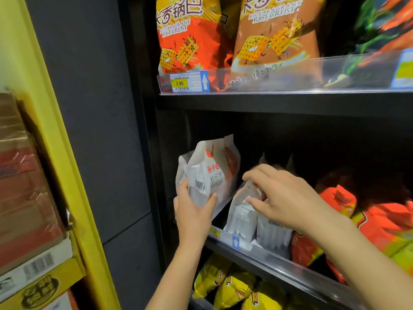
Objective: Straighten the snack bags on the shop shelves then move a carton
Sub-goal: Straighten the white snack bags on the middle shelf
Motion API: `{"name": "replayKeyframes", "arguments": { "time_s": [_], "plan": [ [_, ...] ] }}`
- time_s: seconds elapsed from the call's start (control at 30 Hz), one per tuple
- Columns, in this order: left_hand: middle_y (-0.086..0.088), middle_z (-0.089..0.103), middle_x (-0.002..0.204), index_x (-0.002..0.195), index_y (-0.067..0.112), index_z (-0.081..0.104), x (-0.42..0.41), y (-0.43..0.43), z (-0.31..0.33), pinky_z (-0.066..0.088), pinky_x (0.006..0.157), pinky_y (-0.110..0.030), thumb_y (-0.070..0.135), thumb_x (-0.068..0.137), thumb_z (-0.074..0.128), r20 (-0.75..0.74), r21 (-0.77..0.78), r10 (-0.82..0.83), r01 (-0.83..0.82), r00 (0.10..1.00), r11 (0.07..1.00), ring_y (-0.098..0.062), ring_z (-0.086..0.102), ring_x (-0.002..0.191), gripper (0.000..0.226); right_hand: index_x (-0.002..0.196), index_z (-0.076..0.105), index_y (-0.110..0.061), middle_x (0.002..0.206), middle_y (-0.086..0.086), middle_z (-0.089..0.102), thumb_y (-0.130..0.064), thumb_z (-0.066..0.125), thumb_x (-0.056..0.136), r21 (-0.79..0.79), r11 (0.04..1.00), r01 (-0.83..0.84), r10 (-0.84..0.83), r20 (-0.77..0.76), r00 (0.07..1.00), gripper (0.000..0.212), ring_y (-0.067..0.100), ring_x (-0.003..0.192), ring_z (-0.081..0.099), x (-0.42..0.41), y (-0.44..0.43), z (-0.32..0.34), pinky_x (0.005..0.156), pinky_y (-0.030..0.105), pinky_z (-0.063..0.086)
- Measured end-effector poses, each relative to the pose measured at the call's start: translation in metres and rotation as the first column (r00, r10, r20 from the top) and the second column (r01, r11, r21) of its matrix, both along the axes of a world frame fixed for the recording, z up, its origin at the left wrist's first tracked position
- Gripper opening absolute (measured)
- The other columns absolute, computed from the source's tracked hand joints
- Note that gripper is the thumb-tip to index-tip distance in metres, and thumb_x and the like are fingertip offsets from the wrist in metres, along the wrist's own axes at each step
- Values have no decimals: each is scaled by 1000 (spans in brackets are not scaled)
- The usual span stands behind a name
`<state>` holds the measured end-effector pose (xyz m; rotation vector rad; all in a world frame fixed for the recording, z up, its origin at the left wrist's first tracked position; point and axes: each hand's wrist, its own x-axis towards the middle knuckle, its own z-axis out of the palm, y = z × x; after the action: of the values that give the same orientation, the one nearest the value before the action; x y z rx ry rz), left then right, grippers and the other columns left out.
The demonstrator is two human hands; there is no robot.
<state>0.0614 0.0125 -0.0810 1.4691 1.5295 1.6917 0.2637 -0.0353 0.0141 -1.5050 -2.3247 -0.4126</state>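
Left hand (194, 211): wrapped around the lower half of a white bag (212, 173), thumb across the front, holding it tilted above the left end of the middle shelf (268, 257), probably to square it with its row.
Right hand (283, 198): pinching the top edge of a second white bag (242, 211) just beside, likely steadying it against toppling.
Second bag's place: behind the shelf's front lip.
Carton (26, 193): far left, beyond the yellow frame (73, 175), untouched.

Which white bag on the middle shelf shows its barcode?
The leftmost white bag, gripped by the left hand and held higher. The white bag beside it, pinched at the top by the right hand, shows none.
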Motion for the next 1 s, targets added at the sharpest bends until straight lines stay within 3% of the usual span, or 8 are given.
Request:
{"name": "replayKeyframes", "arguments": {
  "time_s": [0.17, 0.33, 0.5, 0.63, 0.73, 0.8, 0.9, 1.0],
  "plan": [
    [10, 45, 121, 147, 32, 38, 3, 17, -11, 53, 95, -35, 42, 85, 85, -87, -37, 43, -46, 995, 998, -17, 52, 121, 78, 149, 39, -40, 149, -18, 42, -52, 54, 100, 19, 1000, 7, -7, 6, 1000, 53, 13, 123, 56, 0, -1, -3, 85, 26, 51],
    [-1, 60, 130, 150, 24, 40, 3, 23, -20, 54, 100, -48, 43, 85, 85, -194, -64, 97, -111, 976, 992, -24, 56, 124, 81, 152, 37, -39, 151, -17, 40, -52, 54, 101, 21, 1000, 5, -5, 22, 1000, 55, 13, 126, 54, 1, -4, -3, 88, 27, 51],
    [-3, 62, 137, 140, 17, 43, 7, 31, -21, 48, 112, -51, 41, 80, 89, -285, -104, 114, -149, 952, 983, -26, 61, 129, 78, 154, 32, -39, 154, -16, 38, -53, 54, 101, 15, 1000, 2, -3, 33, 999, 60, 12, 128, 53, 2, -8, -2, 93, 26, 51],
    [-8, 48, 146, 151, 13, 36, 7, 29, -18, 45, 114, -53, 43, 76, 92, -262, -121, 116, -152, 958, 981, -28, 46, 139, 99, 159, 24, -40, 158, -16, 34, -53, 53, 101, 8, 1000, -11, 11, 29, 1000, 66, 13, 133, 50, 3, -9, -1, 97, 27, 49],
    [-6, 37, 150, 153, 13, 33, 13, 8, -19, 42, 114, -45, 39, 81, 87, -168, 36, 205, -202, 964, 979, -23, 35, 139, 94, 164, 8, -41, 162, -16, 29, -51, 53, 102, -9, 1000, -14, 14, 37, 999, 77, 12, 136, 48, 5, -12, 2, 99, 27, 50],
    [2, 37, 146, 149, 16, 38, 22, -10, -20, 39, 111, -32, 34, 87, 83, -112, 177, 170, -149, 979, 973, -11, 34, 135, 79, 164, 1, -39, 161, -14, 31, -50, 52, 103, -9, 1000, 6, -5, 49, 999, 81, 13, 133, 49, 7, -16, 3, 98, 27, 52],
    [15, 38, 145, 148, 27, 38, 37, -28, -17, 32, 106, -13, 37, 93, 75, -133, 195, -42, 67, 990, 979, 2, 37, 133, 68, 164, 9, -34, 158, -10, 36, -50, 52, 103, 28, 996, 79, -81, 59, 995, 77, 16, 132, 50, 9, -23, 4, 98, 29, 50],
    [16, 39, 151, 152, 34, 32, 49, -31, -17, 41, 114, -23, 51, 91, 74, -190, 103, -200, 222, 961, 970, -3, 39, 141, 76, 158, 30, -31, 155, -7, 40, -50, 50, 103, 55, 988, 142, -147, 114, 983, 60, 18, 132, 48, 12, -30, 2, 100, 30, 45]
  ]
}}
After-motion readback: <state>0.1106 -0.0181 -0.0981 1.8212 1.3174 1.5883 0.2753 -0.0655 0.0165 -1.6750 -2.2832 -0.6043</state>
